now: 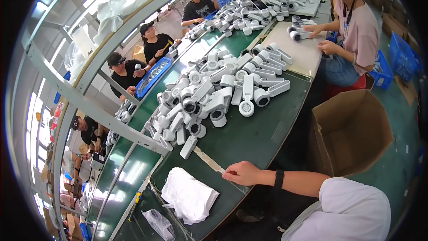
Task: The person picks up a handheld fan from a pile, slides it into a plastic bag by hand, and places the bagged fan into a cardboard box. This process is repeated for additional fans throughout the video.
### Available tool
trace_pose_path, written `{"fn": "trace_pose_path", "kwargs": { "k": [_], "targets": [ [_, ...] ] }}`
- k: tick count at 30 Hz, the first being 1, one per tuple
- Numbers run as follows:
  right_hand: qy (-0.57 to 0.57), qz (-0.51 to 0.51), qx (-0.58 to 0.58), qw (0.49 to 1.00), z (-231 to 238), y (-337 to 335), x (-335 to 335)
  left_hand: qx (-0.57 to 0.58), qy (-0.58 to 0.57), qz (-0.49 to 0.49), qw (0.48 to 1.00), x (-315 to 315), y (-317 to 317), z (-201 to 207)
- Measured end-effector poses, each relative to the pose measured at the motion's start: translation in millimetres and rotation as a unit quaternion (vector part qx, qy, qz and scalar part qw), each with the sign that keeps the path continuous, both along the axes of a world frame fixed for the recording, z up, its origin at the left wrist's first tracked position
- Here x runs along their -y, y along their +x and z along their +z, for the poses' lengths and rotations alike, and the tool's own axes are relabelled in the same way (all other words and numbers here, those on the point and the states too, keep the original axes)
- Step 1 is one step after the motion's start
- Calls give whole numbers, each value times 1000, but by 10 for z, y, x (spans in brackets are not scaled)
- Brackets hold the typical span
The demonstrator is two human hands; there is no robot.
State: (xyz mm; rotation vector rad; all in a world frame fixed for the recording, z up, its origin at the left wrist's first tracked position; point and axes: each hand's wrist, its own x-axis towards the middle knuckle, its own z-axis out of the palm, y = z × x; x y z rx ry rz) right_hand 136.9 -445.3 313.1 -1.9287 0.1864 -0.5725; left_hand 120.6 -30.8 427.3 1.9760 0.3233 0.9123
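Note:
My right hand (243, 173) rests at the near edge of the green tabletop (249, 145), its fingers curled closed beside a pale tape strip (209, 160). Whether anything is inside the fingers is hidden. A dark band circles that wrist. My left hand is out of the picture. To the left of the right hand lies a stack of thin white sheets or bags (189, 195). Beyond it, white handheld fans (246, 96) are heaped loosely, some with round grilles facing up. One fan (189, 147) lies at the heap's near end, close to the tape.
A clear plastic bag (159, 224) and a yellow-and-black hand tool (135, 206) lie near the left. An open cardboard box (350, 129) stands right of the table. A metal shelf frame (98, 107) crosses the left. Co-workers sit around; one at right (356, 31) handles fans.

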Motion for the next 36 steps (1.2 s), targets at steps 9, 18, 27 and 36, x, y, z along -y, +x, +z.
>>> {"fn": "trace_pose_path", "kwargs": {
  "k": [9,18,27,36],
  "targets": [
    [45,2,-32,998,198,10,-81,-111,-49,52,991,-1355,928,-958],
    [64,-6,-7,998,102,62,-83,-74,1,63,995,-978,1469,-1196],
    [65,-4,-7,998,108,20,-93,-111,-91,-50,988,-691,1437,-1029],
    [63,-1,-4,998,85,34,-100,-78,-153,-84,982,-823,1330,-982]
  ]
}}
